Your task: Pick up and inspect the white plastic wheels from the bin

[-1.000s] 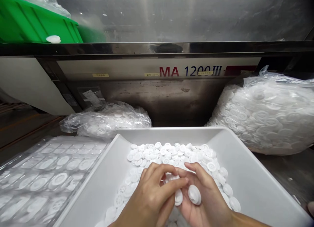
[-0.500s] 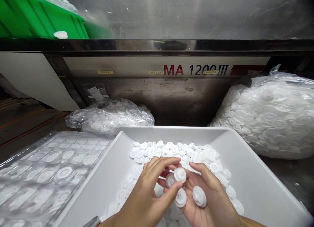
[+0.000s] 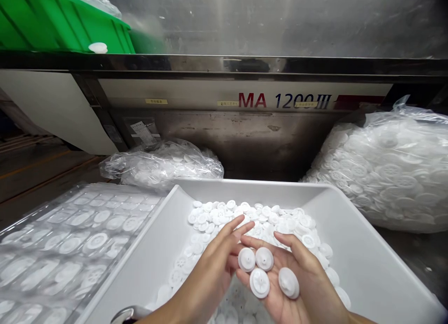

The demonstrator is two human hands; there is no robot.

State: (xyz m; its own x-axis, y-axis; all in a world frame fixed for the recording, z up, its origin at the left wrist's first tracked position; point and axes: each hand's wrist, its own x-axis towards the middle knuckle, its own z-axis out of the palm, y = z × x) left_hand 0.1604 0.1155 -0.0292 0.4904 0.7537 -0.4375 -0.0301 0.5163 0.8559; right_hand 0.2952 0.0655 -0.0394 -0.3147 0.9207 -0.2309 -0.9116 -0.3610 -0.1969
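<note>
My right hand point(image 3: 290, 272) lies palm up over the white bin point(image 3: 371, 258), cupped under several round white plastic gears point(image 3: 259, 283). Three of these gears sit close together toward the fingers, and another gear point(image 3: 289, 283) rests apart near the thumb side. Beside it, my left hand point(image 3: 220, 254) has its fingers stretched out and apart, with nothing held. Its lower fingers are partly hidden behind the right hand's fingertips. Below both hands, many loose white gears point(image 3: 245, 209) cover the bin floor.
Left of the bin stand clear blister trays point(image 3: 96, 242) filled with white parts. A clear bag of parts point(image 3: 168, 165) lies behind, and a larger full bag point(image 3: 392, 174) at right. A green crate point(image 3: 66, 25) and one white part point(image 3: 98, 47) sit on the machine ledge.
My left hand has let go of a gear and drawn back, its fingers straightening. The gears in my right palm now lie flatter, three side by side. The view has shifted slightly.
</note>
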